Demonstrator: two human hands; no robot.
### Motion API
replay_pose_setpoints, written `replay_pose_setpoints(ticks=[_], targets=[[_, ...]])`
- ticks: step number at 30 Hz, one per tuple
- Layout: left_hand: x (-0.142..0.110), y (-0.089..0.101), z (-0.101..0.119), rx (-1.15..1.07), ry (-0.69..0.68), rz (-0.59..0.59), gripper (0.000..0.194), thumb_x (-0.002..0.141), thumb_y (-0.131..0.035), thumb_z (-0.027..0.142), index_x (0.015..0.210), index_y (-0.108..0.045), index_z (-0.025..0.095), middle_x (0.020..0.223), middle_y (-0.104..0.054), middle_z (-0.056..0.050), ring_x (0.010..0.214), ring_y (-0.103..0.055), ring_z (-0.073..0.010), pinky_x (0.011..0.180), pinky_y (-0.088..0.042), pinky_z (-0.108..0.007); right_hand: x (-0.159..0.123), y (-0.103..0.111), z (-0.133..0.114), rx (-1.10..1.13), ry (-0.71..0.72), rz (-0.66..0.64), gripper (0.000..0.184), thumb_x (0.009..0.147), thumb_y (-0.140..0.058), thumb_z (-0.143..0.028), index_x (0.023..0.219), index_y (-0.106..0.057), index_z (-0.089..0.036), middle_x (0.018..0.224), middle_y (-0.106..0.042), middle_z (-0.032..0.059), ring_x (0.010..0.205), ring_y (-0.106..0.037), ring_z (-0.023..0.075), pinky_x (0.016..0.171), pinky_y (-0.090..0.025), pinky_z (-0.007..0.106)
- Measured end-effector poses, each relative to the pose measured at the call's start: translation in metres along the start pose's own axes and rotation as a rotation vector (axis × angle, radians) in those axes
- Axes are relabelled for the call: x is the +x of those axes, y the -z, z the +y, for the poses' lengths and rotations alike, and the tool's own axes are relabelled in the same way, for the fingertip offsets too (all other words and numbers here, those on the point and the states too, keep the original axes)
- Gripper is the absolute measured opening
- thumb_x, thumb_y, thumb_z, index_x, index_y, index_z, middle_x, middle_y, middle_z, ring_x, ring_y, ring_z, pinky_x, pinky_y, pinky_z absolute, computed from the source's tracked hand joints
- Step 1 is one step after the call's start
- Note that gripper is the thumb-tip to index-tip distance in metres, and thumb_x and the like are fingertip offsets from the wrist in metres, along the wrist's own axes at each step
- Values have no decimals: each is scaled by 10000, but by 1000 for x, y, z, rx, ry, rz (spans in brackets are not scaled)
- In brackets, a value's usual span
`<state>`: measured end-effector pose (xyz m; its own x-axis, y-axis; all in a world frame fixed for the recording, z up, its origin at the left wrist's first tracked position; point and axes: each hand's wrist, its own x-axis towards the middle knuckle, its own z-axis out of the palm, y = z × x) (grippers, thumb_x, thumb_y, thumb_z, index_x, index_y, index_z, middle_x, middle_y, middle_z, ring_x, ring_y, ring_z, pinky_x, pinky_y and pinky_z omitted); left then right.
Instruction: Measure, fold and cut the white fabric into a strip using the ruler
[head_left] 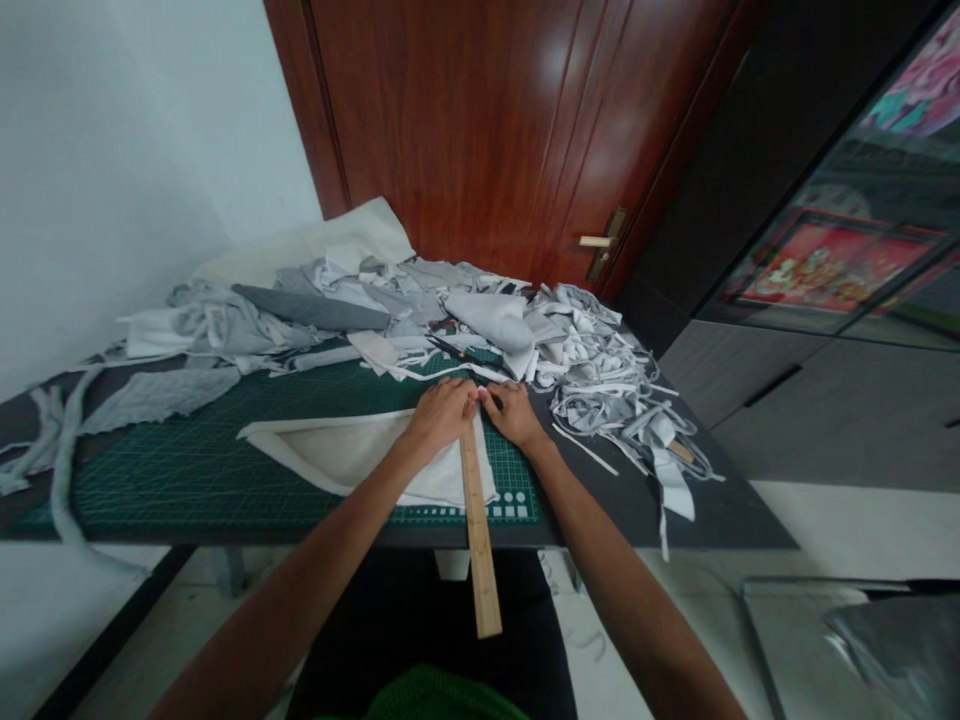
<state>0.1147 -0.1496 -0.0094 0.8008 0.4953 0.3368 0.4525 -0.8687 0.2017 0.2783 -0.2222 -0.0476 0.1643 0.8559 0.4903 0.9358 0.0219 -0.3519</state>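
A long piece of light grey fabric (367, 445) with a pale border lies on the green cutting mat (187, 470). Across its right end runs a wooden ruler (480, 540), its near end sticking out past the table edge. My left hand (444, 410) is closed over the ruler's far end, pressing it on the fabric. Touching it, my right hand (511, 410) is pinched at the fabric's far right corner; what its fingertips hold, if anything, is too small to make out. Just beyond my hands lie dark-handled scissors (456, 350), partly among scraps.
Grey and white fabric scraps (322, 300) heap along the back of the table. A tangle of cut strips (600, 370) covers the right side, some hanging over the front edge. Behind stand a brown door (465, 130) and a cabinet (840, 400); a white wall (150, 130) is left.
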Motion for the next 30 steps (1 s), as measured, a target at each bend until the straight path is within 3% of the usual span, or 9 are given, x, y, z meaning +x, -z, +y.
replay_pose_setpoints(ticks=[4,10,13,17,25,30], targets=[[8,-18,-16,-39,-79,10,203,948,-463,163,992,-659,198,1065,-643,-84,1061,-565,-251,979,-473,-398,1,-2,4,70,-26,22,374,1094,-440,-349,894,-714,-191,846,-723,36,883,-633,181,876,-414,278],[7,-35,-28,-88,-92,51,335,974,-410,156,1165,-685,186,1137,-614,-99,1125,-533,-251,1030,-459,-416,-2,1,-3,115,-103,81,434,1108,-352,-352,916,-701,-180,877,-721,57,849,-636,177,798,-445,263],[6,-37,-29,-86,-40,76,342,956,-453,179,1193,-700,191,1178,-601,-112,1158,-505,-276,1042,-449,-441,-7,1,-11,91,-155,81,467,1112,-314,-350,893,-686,-171,825,-709,60,768,-637,173,718,-434,256],[4,-38,-27,-81,34,90,329,955,-479,213,1186,-712,212,1225,-596,-118,1181,-481,-302,1024,-444,-465,-11,-2,-22,45,-179,8,395,1087,-417,-356,883,-711,-187,759,-723,46,691,-661,174,639,-416,247],[2,-37,-27,-85,97,73,302,975,-493,258,1196,-699,251,1269,-600,-93,1207,-484,-290,1031,-426,-449,-5,-6,-37,-92,-224,-72,347,1070,-452,-300,990,-757,-156,871,-783,156,771,-733,242,722,-472,289],[-3,-38,-26,-86,92,61,324,994,-476,282,1242,-685,265,1311,-584,-91,1223,-473,-293,1038,-423,-450,-8,-5,-44,-137,-211,-90,367,1079,-426,-298,1017,-756,-149,913,-789,164,794,-733,248,752,-472,305]])
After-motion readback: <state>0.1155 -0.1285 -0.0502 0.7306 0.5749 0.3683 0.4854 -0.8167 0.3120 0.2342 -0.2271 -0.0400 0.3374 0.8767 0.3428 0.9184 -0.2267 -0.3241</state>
